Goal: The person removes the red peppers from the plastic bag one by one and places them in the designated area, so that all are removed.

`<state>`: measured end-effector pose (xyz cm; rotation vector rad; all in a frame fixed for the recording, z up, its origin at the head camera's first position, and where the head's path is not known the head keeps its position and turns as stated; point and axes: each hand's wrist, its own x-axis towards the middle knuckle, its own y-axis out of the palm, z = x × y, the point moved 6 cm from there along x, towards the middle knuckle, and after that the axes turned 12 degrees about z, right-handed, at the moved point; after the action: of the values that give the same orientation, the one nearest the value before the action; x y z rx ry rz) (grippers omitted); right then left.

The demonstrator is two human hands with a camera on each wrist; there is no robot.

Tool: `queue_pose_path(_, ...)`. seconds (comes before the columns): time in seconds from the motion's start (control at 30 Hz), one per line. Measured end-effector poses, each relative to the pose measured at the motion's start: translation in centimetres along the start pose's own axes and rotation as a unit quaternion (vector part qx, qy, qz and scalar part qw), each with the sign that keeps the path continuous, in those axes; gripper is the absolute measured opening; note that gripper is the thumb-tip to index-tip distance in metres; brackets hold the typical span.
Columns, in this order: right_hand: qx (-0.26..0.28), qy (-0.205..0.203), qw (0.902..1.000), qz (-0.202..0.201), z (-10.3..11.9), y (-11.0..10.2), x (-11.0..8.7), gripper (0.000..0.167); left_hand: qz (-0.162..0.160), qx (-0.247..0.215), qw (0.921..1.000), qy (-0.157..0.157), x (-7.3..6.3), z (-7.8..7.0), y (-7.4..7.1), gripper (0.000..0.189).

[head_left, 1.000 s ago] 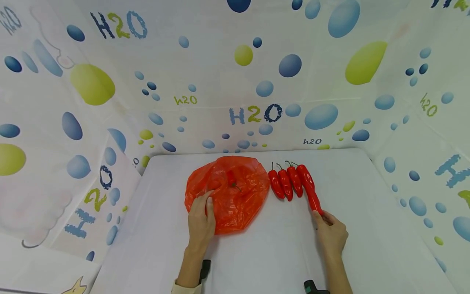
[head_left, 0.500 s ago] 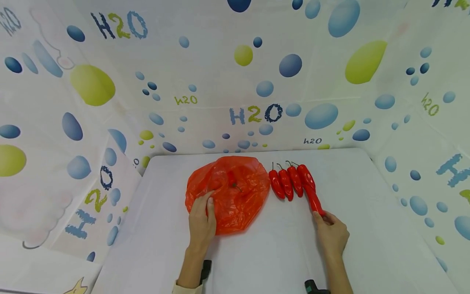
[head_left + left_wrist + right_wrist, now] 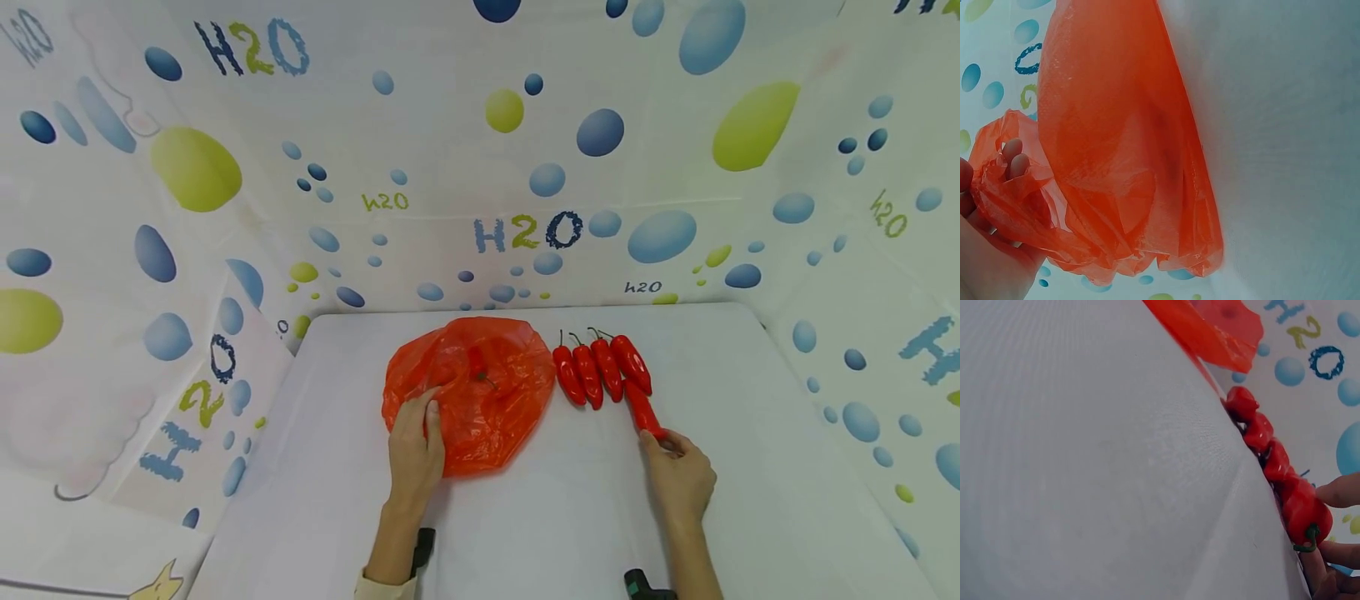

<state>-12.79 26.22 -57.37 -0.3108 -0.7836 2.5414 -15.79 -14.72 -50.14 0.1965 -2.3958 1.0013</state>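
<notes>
My left hand [image 3: 417, 450] grips the near left edge of a crumpled orange-red plastic bag [image 3: 487, 425], its fingertips showing at the gathered film in the left wrist view. A red chili pepper [image 3: 477, 362] with a green stem shows at the middle of the bag. Right of the bag, several glossy red chili peppers [image 3: 587, 377] lie side by side, stems pointing away. My right hand [image 3: 681, 479] pinches one more chili pepper [image 3: 642, 410] by its stem end, and its tip reaches the lower end of the rightmost pepper [image 3: 632, 364]. In the right wrist view its green stem [image 3: 1312, 536] faces the camera.
Everything lies on a white-covered table [image 3: 540, 533]. A patterned curtain [image 3: 442, 142] with blue and green dots and H2O lettering stands behind and at both sides. Black wrist devices [image 3: 423, 548] show below the hands.
The rightmost pepper in the row and the pepper in my right hand have come apart: the former's lower end now shows to the right of the held tip. My left hand stays on the bag.
</notes>
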Motion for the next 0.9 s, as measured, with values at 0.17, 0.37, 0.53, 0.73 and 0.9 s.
queue_pose_path(0.17,0.009,0.004,0.9999,0.007,0.0,0.1,0.0,0.046,0.000,0.001,1.0000,-0.002,0.0,0.1,0.1,0.029)
queue_pose_path(0.37,0.009,0.011,0.9999,0.005,-0.1,0.1,-0.1,0.050,0.000,0.000,1.0000,-0.002,0.0,0.1,0.2,0.030)
queue_pose_path(0.53,0.002,0.011,0.9999,0.005,0.0,0.0,-0.3,0.050,0.001,-0.008,1.0000,-0.002,0.0,0.1,0.1,0.029)
queue_pose_path(0.73,0.001,-0.010,0.9999,0.000,0.7,-0.2,-0.5,0.050,0.002,-0.006,1.0000,-0.003,0.0,0.0,0.0,0.029)
queue_pose_path(0.9,0.013,-0.035,0.9983,-0.045,1.6,-0.9,-0.5,0.046,0.006,-0.013,0.9999,-0.007,0.0,-0.2,-0.1,0.028)
